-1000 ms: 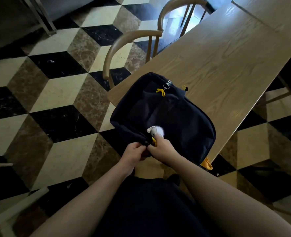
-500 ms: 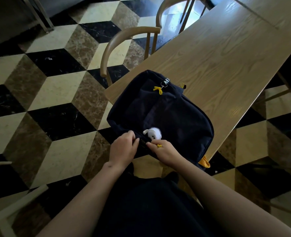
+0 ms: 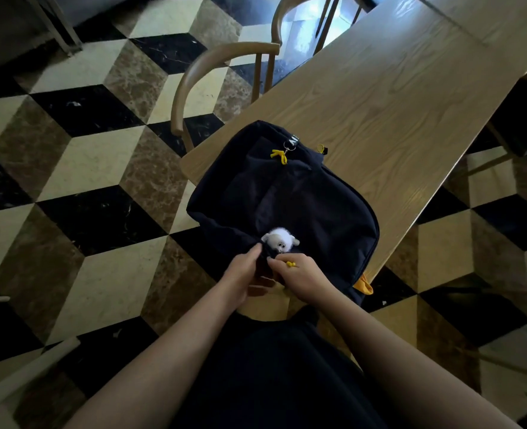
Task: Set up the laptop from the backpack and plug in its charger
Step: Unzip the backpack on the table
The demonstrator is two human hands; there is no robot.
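Observation:
A dark navy backpack point(image 3: 302, 205) lies flat on the near end of a long wooden table point(image 3: 395, 97), partly overhanging the edge. A white fluffy charm point(image 3: 279, 239) hangs at its near edge, and a yellow zipper cord point(image 3: 279, 155) sits at the far end. My left hand point(image 3: 245, 277) grips the fabric at the bag's near edge. My right hand point(image 3: 301, 274) pinches a small yellow zipper pull point(image 3: 291, 264) right beside it. No laptop or charger shows.
Two wooden chairs with curved backs point(image 3: 222, 66) stand along the table's left side. The floor is a black, cream and brown cube-pattern tile point(image 3: 101, 181). A pale chair part point(image 3: 24, 376) sits at the lower left. My dark clothing fills the bottom centre.
Both hands stay at the bag's near edge. My left hand shifted its hold on the fabric and my right hand moved slightly right with the yellow pull.

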